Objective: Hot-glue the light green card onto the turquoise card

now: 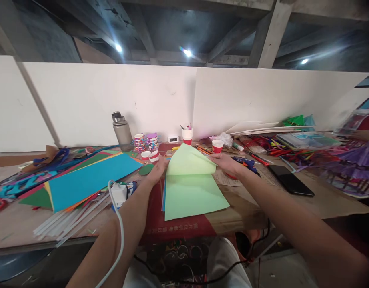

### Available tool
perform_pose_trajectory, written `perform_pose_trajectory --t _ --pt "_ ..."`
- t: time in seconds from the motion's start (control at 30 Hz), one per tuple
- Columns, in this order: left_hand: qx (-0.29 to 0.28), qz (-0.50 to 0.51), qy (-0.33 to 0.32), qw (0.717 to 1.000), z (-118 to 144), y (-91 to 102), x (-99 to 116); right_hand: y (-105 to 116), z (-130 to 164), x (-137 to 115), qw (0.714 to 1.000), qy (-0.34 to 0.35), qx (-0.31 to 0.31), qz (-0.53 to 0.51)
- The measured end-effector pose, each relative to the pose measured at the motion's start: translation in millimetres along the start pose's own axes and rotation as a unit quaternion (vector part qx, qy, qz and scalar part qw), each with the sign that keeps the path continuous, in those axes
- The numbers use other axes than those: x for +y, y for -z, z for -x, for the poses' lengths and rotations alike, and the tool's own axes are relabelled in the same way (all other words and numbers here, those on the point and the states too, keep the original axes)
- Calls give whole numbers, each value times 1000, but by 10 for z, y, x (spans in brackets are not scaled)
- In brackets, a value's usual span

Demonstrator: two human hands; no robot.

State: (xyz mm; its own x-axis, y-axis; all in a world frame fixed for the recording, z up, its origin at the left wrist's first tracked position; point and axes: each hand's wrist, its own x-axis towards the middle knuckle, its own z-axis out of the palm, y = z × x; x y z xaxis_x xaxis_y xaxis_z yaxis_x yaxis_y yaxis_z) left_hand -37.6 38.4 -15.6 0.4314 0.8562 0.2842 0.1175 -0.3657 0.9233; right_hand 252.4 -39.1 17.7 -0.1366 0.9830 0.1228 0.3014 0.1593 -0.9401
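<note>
A light green paper sheet [192, 192] lies on the desk [328, 200] directly ahead of the person, its long axis running away from the person toward the white partition wall [112, 100]. The far end of the sheet is folded up and back over itself, so the raised flap points toward the person. The left hand [158, 170] grips the far left corner of the flap, fingers closed on the paper edge. The right hand [225, 163] grips the far right corner in the same way. The two hands are held apart, one at each side of the sheet. Left of the sheet lies a stack of coloured paper with a blue sheet [88, 178] on top, its long axis angled toward the wall. Beyond the green sheet stands a red-and-white paper cup [187, 135] holding pens or similar tools. A second small cup [217, 146] stands just right of it; its contents cannot be told. A grey water bottle [122, 131] stands upright far left of the cups. A black phone [290, 180] lies flat to the right of the sheet.
</note>
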Motion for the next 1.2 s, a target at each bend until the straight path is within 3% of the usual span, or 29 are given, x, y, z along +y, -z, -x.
perform_pose_trajectory --t 0.1,0.2,0.27,0.33,0.37,0.4,0.43,0.5,0.57,0.67,0.8,0.9,1.0,1.07,1.13,1.2 --pt "-56 40 27 997 20 -11 0 -13 -245 -2 994 -40 32 -97" --pt "-23 62 65 996 31 -53 -13 -29 -414 -48 986 4 79 -146" --pt "29 88 68 993 25 -90 -14 -60 -428 -93 967 95 201 -122" --pt "74 101 53 991 9 -123 -10 -129 -347 -124 917 193 347 -46" --pt "85 102 47 990 -2 -135 -11 -182 -279 -127 894 232 383 3" --pt "91 101 43 990 -14 -145 -14 -247 -200 -117 887 266 374 57" --pt "92 98 41 990 -26 -152 -21 -321 -117 -95 895 294 316 115" --pt "84 92 37 992 -48 -157 -44 -480 30 -11 913 320 108 231" --pt "72 83 27 994 -64 -149 -69 -624 125 104 896 300 -41 325" --pt "35 29 25 999 -72 -105 -80 -736 167 250 875 246 -126 397" --pt "-34 -79 25 996 -58 -22 -45 -700 157 289 880 217 -146 397" --pt "-64 -100 22 993 -53 -10 -26 -642 171 254 885 219 -153 382" --pt "-48 -88 10 995 -71 -48 -29 -587 204 187 893 225 -165 354" --pt "-20 -75 12 997 -95 -75 -39 -499 225 120 913 213 -154 311" --pt "-1 -57 30 998 -126 -92 -55 -313 239 58 941 180 -79 274" --pt "10 -40 57 998 -155 -102 -74 -10 251 41 949 138 68 274"
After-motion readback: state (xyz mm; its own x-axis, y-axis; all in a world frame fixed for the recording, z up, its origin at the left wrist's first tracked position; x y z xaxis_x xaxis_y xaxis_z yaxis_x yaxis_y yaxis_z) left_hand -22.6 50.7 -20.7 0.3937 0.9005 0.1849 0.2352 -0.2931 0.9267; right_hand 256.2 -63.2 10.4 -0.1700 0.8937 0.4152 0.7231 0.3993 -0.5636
